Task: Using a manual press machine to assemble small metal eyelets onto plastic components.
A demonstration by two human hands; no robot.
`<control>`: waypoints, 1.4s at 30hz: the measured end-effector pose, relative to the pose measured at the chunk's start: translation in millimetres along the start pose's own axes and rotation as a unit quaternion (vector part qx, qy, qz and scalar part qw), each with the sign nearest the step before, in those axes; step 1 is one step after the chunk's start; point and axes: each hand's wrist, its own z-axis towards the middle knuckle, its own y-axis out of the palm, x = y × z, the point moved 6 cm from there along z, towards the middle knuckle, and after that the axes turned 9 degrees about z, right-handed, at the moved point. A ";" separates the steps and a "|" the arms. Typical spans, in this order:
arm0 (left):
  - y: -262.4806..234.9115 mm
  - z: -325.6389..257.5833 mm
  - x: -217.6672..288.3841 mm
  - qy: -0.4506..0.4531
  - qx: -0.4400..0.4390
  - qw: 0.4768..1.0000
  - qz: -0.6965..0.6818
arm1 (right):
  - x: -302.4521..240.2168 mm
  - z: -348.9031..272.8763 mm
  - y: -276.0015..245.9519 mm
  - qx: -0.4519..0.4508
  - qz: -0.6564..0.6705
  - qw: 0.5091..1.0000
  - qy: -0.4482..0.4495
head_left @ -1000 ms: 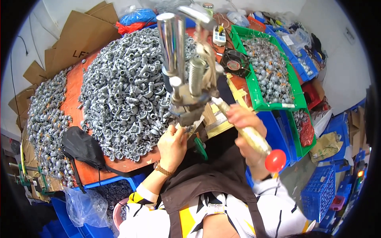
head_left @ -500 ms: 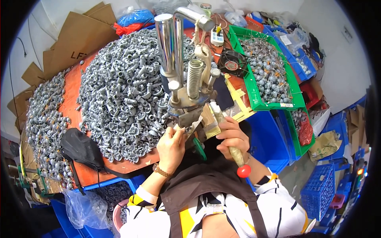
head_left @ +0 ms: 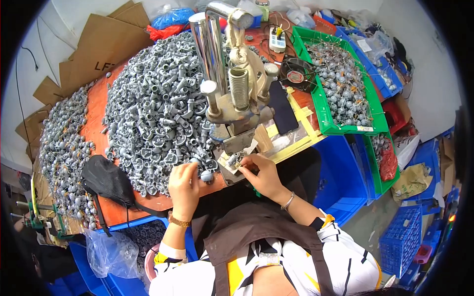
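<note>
My left hand is at the front edge of the parts pile, its fingers bent together; what they hold, if anything, is hidden. Just right of its fingertips is a round grey plastic piece. My right hand pinches a small part between thumb and forefinger at the base of the hand press. That part is too small to make out fully. The press has a chrome post, a coil spring and a cloth-wrapped linkage. Pale scraps lie at its working spot.
A large heap of grey plastic fittings covers the table. A black bag lies at the left front. Right of the press are a small fan, a dark phone-like slab and a green tray of grey balls.
My right hand has let go of the red-knobbed lever handle and moved left to the press base. My left hand has drawn back left from the press. The view has shifted slightly.
</note>
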 end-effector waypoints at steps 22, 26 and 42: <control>47.4 -6.4 21.5 0.096 -0.085 0.981 0.147 | -16.6 7.1 -317.0 0.285 -0.372 0.883 0.024; 41.8 -10.8 15.4 0.109 -0.068 0.989 0.067 | 12.6 87.4 -326.7 0.256 -0.391 0.884 -0.014; 36.1 7.4 24.2 0.022 0.003 0.991 -0.133 | -72.0 146.7 -374.7 0.283 0.187 0.915 -0.219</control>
